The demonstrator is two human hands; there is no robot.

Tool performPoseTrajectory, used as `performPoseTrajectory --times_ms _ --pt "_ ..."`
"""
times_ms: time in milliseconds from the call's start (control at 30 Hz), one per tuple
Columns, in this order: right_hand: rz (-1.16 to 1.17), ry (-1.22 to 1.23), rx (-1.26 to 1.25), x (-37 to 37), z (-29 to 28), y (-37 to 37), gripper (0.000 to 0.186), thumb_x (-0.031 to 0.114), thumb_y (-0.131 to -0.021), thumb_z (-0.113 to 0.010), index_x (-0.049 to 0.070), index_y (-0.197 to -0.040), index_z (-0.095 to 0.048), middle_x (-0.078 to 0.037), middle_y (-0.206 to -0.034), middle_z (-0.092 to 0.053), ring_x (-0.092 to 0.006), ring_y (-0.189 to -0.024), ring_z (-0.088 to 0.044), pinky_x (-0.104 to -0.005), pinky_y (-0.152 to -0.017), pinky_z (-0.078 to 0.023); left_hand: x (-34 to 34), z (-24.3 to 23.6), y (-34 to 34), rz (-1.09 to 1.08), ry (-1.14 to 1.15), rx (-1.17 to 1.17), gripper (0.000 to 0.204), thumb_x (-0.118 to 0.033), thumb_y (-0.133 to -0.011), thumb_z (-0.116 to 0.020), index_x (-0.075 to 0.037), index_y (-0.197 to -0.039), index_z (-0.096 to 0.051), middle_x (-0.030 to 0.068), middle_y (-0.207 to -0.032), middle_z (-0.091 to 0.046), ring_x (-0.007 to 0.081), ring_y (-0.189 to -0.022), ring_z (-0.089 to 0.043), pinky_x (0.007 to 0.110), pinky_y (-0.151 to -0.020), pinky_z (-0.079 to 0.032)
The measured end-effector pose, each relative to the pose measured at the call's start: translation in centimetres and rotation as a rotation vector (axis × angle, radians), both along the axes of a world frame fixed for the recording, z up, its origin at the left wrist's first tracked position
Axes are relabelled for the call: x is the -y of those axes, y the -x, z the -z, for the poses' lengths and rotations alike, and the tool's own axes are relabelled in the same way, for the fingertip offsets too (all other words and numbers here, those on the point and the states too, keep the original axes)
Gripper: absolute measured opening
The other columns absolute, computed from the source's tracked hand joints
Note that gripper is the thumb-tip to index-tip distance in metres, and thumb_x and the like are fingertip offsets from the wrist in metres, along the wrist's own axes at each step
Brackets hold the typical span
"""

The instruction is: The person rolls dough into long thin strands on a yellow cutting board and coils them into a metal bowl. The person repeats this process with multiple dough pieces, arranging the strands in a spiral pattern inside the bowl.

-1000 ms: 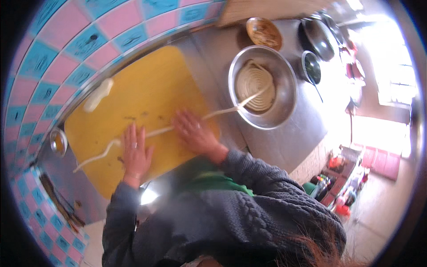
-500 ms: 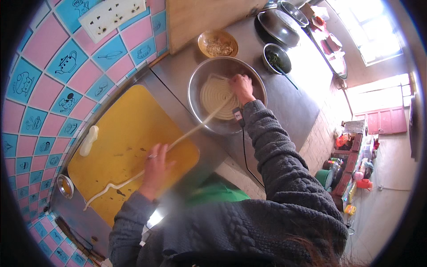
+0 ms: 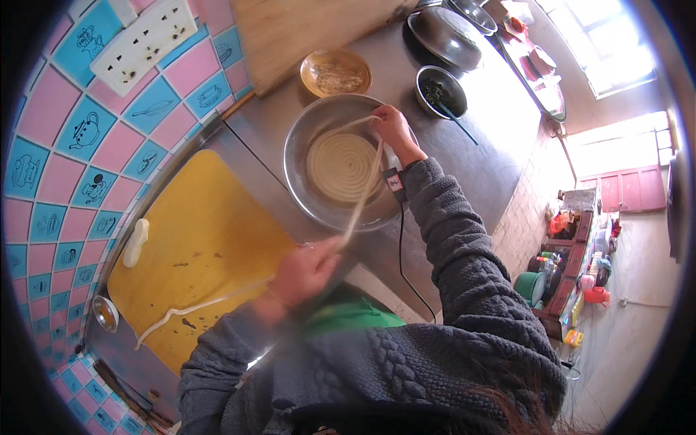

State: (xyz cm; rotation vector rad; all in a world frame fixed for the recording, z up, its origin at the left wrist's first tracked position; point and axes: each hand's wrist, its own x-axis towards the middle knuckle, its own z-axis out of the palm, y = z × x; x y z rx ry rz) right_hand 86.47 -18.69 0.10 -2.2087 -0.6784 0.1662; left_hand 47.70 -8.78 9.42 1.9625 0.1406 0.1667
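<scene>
A long dough rope (image 3: 359,206) runs from the yellow board (image 3: 196,217) up to a metal basin (image 3: 297,185). Inside the basin the rope lies coiled in a flat spiral (image 3: 344,168). My right hand (image 3: 395,130), over the basin's right side, pinches the rope where it bends toward the spiral's outer edge. Close to the board's right edge, my left hand (image 3: 308,272) is closed around the rope, somewhat blurred. Behind the left hand, the rope's tail trails across the board to its lower left edge. A white dough lump (image 3: 135,243) rests on the board's left edge.
Beyond the basin stands a yellowish bowl (image 3: 336,72). To its right are a bowl of dark greens (image 3: 442,93) with a utensil and an upturned metal basin (image 3: 446,38). A small metal bowl (image 3: 106,313) sits left of the board. A black cable (image 3: 403,254) hangs from my right wrist.
My left hand has moved right, off the board, and closed on the dough rope. My right hand has shifted outward from the spiral, lifting the rope along the basin's right side.
</scene>
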Motion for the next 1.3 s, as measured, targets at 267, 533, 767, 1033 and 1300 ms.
performPoseTrajectory --times_ms 267,533,767,1033,1300 --pt "-0.327 0.761 0.596 2.0 -0.6 2.2 0.02 0.013 -0.085 -0.064 0.012 -0.105 -0.067 -0.013 -0.109 -0.062 -0.0342 -0.106 -0.064 -0.0456 -0.087 -0.056 3.1 0.0 -1.6 0.184 0.03 -0.049 0.047 -0.021 -0.095 -0.064 -0.006 -0.14 -0.058 0.0196 -0.121 -0.068 0.0367 -0.102 -0.067 0.042 -0.091 -0.053" --pt "-0.422 0.69 0.391 4.9 -4.5 5.2 0.025 0.021 -0.093 -0.059 0.009 -0.113 -0.067 -0.017 -0.106 -0.067 -0.0348 -0.099 -0.07 -0.0448 -0.083 -0.058 4.4 -1.0 -2.3 0.275 0.025 -0.051 0.052 -0.018 -0.096 -0.06 -0.007 -0.146 -0.051 0.0207 -0.121 -0.068 0.0391 -0.103 -0.066 0.044 -0.092 -0.052" --pt "-0.269 0.841 -0.12 6.7 -6.9 12.0 0.039 0.028 -0.087 -0.064 0.004 -0.117 -0.057 -0.02 -0.103 -0.07 -0.0379 -0.091 -0.073 -0.0488 -0.075 -0.058 5.4 -1.5 -2.8 0.35 0.058 -0.042 0.055 -0.016 -0.095 -0.058 -0.007 -0.148 -0.047 0.0216 -0.119 -0.068 0.0406 -0.103 -0.066 0.047 -0.09 -0.052" --pt "-0.263 0.965 0.601 7.0 -4.3 10.3 0.019 0.017 -0.083 -0.066 0.009 -0.1 -0.067 -0.013 -0.097 -0.07 -0.0319 -0.085 -0.074 -0.0438 -0.071 -0.059 6.2 0.4 -3.4 0.307 0.025 -0.184 0.049 -0.019 -0.097 -0.056 -0.012 -0.145 -0.05 0.0242 -0.11 -0.068 0.0455 -0.098 -0.064 0.055 -0.087 -0.05" --pt "-0.418 0.926 0.094 5.8 -3.2 9.4 0.025 0.024 -0.088 -0.057 0.007 -0.093 -0.074 -0.016 -0.095 -0.074 -0.0385 -0.094 -0.071 -0.0498 -0.078 -0.057 2.5 0.8 -2.0 0.116 0.006 -0.165 0.042 -0.021 -0.097 -0.061 -0.007 -0.137 -0.059 0.0241 -0.111 -0.069 0.0422 -0.101 -0.066 0.049 -0.086 -0.053"
